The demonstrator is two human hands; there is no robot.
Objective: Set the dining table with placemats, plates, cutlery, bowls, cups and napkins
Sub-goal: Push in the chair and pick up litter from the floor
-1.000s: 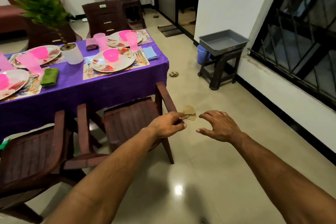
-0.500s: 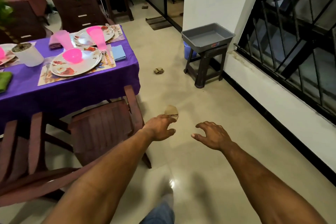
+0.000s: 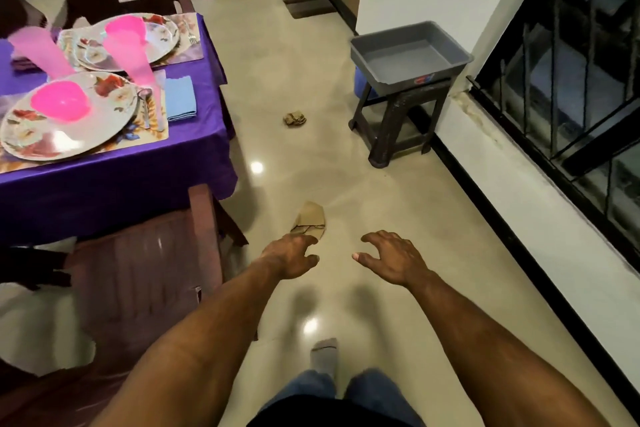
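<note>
The table (image 3: 104,180) under a purple cloth stands at the left. Its near setting has a floral plate (image 3: 110,107) on a placemat (image 3: 152,133), a pink bowl (image 3: 60,104) on the plate, a spoon (image 3: 145,104) and a blue napkin (image 3: 180,99). A tall pink cup (image 3: 128,48) stands beside it, with a second plate (image 3: 159,42) behind. My left hand (image 3: 294,255) and my right hand (image 3: 391,260) reach out over the floor, away from the table. Both hold nothing, with fingers loosely curled.
A brown chair (image 3: 145,274) is pushed against the table's near side. A grey tub (image 3: 398,80) sits on a dark stool (image 3: 398,125) by the white wall. Folded brown paper (image 3: 311,217) and a crumpled scrap (image 3: 294,118) lie on the tiles. A barred window (image 3: 571,62) lines the right.
The view has moved forward and tilted down along the table's end; the table has slid left and closer. Both hands stay held out in front, holding nothing.
</note>
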